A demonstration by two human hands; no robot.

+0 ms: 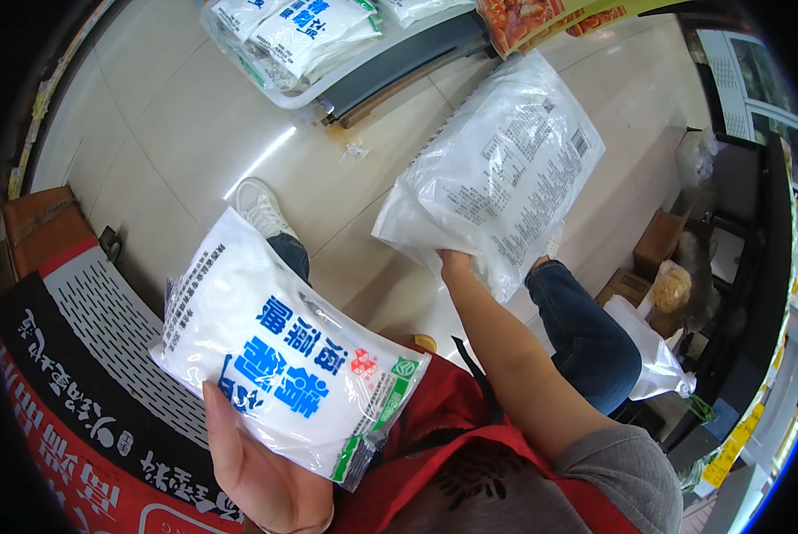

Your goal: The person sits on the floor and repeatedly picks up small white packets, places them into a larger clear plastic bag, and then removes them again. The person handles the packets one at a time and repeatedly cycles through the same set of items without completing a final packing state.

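My left hand (pixel 265 460) is at the lower left, its thumb up along the edge of a white plastic packet (pixel 285 360) with blue characters and a green strip. The packet lies over the hand, and most of the fingers are hidden beneath it. Farther out, my right hand (pixel 457 261) grips the near end of a large, white, see-through plastic bag (pixel 499 167) covered in small print; its fingertips are hidden by the film. The two bags are apart. Similar blue-printed packets (pixel 305 33) are piled in a white plastic basket (pixel 298 100) at the top.
A black and red display unit (pixel 125 374) with a perforated panel runs along the left, beside a brown box (pixel 45 227). Shelving edges (pixel 766 334), cartons (pixel 659 243) and a white plastic bag (pixel 652 367) stand to the right. Pale floor tiles (pixel 172 120) lie beneath.
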